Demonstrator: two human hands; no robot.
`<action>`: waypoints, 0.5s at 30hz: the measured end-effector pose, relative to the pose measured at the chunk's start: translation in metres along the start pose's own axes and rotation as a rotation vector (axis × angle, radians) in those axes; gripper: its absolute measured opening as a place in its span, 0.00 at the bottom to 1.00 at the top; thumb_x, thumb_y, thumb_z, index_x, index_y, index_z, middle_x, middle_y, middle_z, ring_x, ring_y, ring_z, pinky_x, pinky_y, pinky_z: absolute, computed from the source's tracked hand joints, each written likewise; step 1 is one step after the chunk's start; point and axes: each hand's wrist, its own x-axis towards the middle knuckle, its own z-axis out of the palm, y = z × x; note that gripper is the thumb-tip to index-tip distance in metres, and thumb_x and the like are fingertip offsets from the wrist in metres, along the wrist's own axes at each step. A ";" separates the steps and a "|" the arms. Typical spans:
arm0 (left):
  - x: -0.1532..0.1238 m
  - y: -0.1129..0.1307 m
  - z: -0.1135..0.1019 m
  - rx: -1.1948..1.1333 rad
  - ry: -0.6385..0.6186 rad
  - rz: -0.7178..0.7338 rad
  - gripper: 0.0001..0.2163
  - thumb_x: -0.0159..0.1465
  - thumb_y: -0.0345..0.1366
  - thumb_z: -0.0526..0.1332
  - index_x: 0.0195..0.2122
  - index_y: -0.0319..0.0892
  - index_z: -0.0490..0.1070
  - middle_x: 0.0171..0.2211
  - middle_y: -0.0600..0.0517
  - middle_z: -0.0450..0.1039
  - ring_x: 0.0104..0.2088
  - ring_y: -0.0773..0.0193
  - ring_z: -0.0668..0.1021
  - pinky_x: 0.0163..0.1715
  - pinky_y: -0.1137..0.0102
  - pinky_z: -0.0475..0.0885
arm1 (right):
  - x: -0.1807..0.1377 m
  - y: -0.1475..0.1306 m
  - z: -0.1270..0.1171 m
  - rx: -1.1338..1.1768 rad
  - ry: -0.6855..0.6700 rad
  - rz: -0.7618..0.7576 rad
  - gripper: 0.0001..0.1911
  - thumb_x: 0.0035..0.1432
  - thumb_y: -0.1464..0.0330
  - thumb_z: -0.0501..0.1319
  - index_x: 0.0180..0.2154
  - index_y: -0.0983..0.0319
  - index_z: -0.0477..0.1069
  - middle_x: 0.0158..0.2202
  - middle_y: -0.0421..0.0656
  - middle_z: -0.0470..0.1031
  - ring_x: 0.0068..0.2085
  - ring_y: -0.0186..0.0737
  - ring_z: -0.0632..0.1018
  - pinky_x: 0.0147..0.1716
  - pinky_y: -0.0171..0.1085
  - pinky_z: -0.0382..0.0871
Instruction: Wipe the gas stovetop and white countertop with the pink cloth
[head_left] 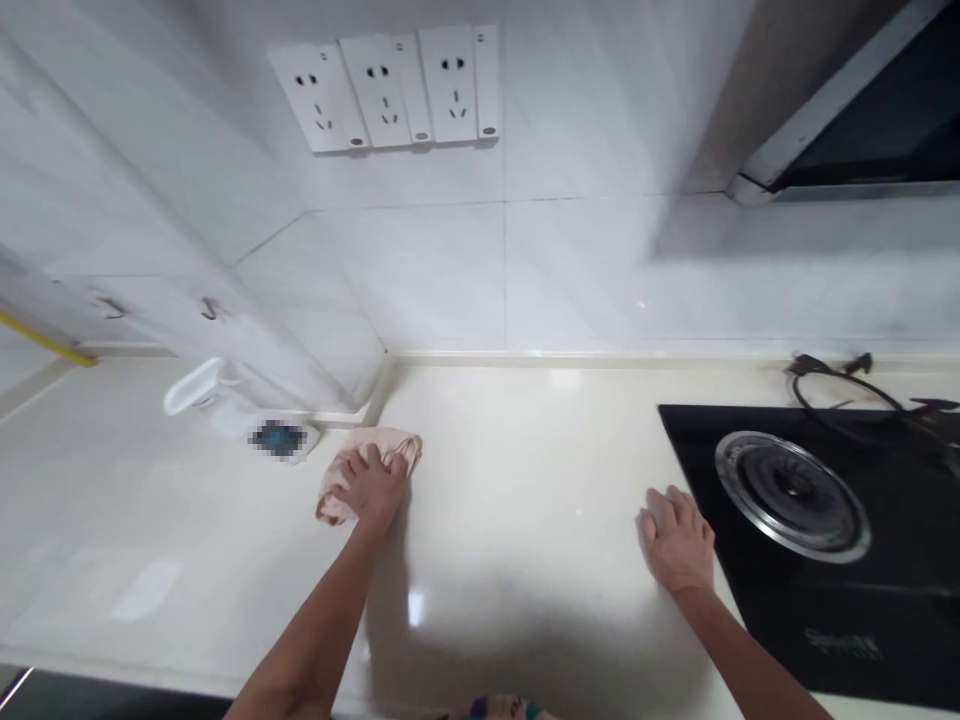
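Observation:
My left hand (373,486) presses down on a crumpled pale pink cloth (341,500) on the white countertop (525,480), near the wall corner. Its fingers bend over the folds, and the cloth sticks out around them. Over on the right, my right hand (679,540) rests on the countertop beside the left edge of a black cooktop (787,620). Its fingers are loosely bent and somewhat apart, with nothing visible in them.
The cooktop has a round burner (793,495), with a black cable (806,385) behind it. A white plastic holder (196,388) and a small blurred-out item (279,438) stand left of the cloth. Wall sockets (386,90) sit above; a dark, metal-framed appliance (862,120) overhangs the upper right.

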 end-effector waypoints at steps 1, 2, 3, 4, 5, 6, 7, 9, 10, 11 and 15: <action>0.004 0.018 0.005 -0.006 0.000 -0.007 0.30 0.73 0.51 0.49 0.69 0.36 0.63 0.72 0.27 0.57 0.72 0.34 0.57 0.65 0.32 0.54 | 0.001 -0.001 -0.001 0.000 0.002 0.001 0.24 0.73 0.59 0.49 0.60 0.63 0.71 0.66 0.57 0.66 0.68 0.60 0.64 0.61 0.56 0.64; 0.006 0.034 0.009 -0.011 -0.005 -0.016 0.32 0.73 0.52 0.50 0.70 0.35 0.62 0.72 0.26 0.56 0.72 0.32 0.57 0.64 0.31 0.53 | 0.002 -0.002 -0.002 0.004 0.005 0.004 0.24 0.73 0.59 0.49 0.60 0.63 0.71 0.66 0.57 0.67 0.68 0.59 0.64 0.61 0.56 0.64; 0.007 0.051 0.013 -0.016 -0.019 -0.017 0.33 0.72 0.53 0.52 0.71 0.34 0.61 0.72 0.24 0.55 0.72 0.30 0.57 0.64 0.29 0.53 | 0.003 -0.003 -0.003 0.009 0.007 0.006 0.23 0.73 0.59 0.48 0.59 0.63 0.71 0.66 0.57 0.67 0.68 0.59 0.64 0.61 0.56 0.64; 0.004 0.066 0.016 -0.020 -0.039 -0.002 0.34 0.72 0.53 0.53 0.71 0.33 0.60 0.73 0.23 0.53 0.72 0.29 0.57 0.64 0.28 0.52 | 0.003 -0.003 -0.003 0.015 0.010 0.008 0.23 0.74 0.59 0.48 0.59 0.63 0.72 0.66 0.57 0.67 0.68 0.59 0.64 0.61 0.57 0.64; 0.000 0.081 0.019 -0.023 -0.062 0.031 0.34 0.72 0.52 0.55 0.72 0.33 0.59 0.73 0.23 0.52 0.72 0.29 0.56 0.64 0.27 0.51 | 0.004 -0.004 -0.004 0.020 0.012 0.010 0.23 0.74 0.60 0.48 0.59 0.63 0.72 0.66 0.57 0.67 0.68 0.59 0.64 0.61 0.56 0.64; -0.007 0.095 0.022 -0.028 -0.086 0.095 0.34 0.72 0.50 0.55 0.72 0.33 0.59 0.74 0.24 0.52 0.73 0.29 0.56 0.64 0.28 0.51 | 0.004 -0.004 -0.004 0.022 0.011 0.012 0.23 0.74 0.60 0.48 0.59 0.63 0.72 0.66 0.57 0.67 0.69 0.59 0.64 0.61 0.56 0.64; -0.017 0.108 0.025 -0.034 -0.110 0.182 0.33 0.72 0.48 0.56 0.73 0.34 0.59 0.75 0.26 0.51 0.73 0.30 0.56 0.65 0.28 0.50 | 0.005 -0.004 -0.004 0.021 0.010 0.014 0.23 0.74 0.60 0.48 0.59 0.63 0.72 0.66 0.57 0.67 0.69 0.59 0.64 0.61 0.56 0.64; -0.045 0.136 0.030 -0.047 -0.150 0.372 0.31 0.72 0.46 0.56 0.73 0.37 0.60 0.75 0.30 0.52 0.74 0.33 0.55 0.67 0.31 0.50 | 0.005 -0.005 -0.003 0.012 0.005 0.020 0.23 0.74 0.60 0.49 0.59 0.63 0.72 0.67 0.57 0.67 0.69 0.58 0.64 0.62 0.56 0.64; -0.063 0.150 0.032 -0.055 -0.170 0.462 0.31 0.72 0.46 0.57 0.73 0.38 0.61 0.76 0.31 0.52 0.74 0.34 0.55 0.68 0.32 0.49 | 0.006 -0.004 -0.002 0.007 0.002 0.023 0.22 0.74 0.61 0.49 0.60 0.62 0.72 0.67 0.57 0.67 0.69 0.58 0.64 0.62 0.55 0.64; -0.082 0.163 0.035 -0.066 -0.195 0.552 0.31 0.71 0.46 0.58 0.73 0.39 0.61 0.76 0.32 0.52 0.74 0.34 0.55 0.68 0.32 0.49 | 0.006 -0.004 -0.002 0.003 0.000 0.026 0.22 0.74 0.61 0.50 0.60 0.62 0.73 0.67 0.56 0.67 0.69 0.58 0.64 0.62 0.55 0.63; -0.166 0.203 0.041 -0.172 -0.336 0.943 0.33 0.69 0.50 0.60 0.73 0.42 0.61 0.76 0.34 0.52 0.75 0.34 0.55 0.69 0.31 0.47 | 0.008 -0.003 -0.003 -0.004 -0.010 0.032 0.22 0.74 0.61 0.49 0.60 0.60 0.73 0.67 0.54 0.68 0.69 0.56 0.64 0.62 0.53 0.64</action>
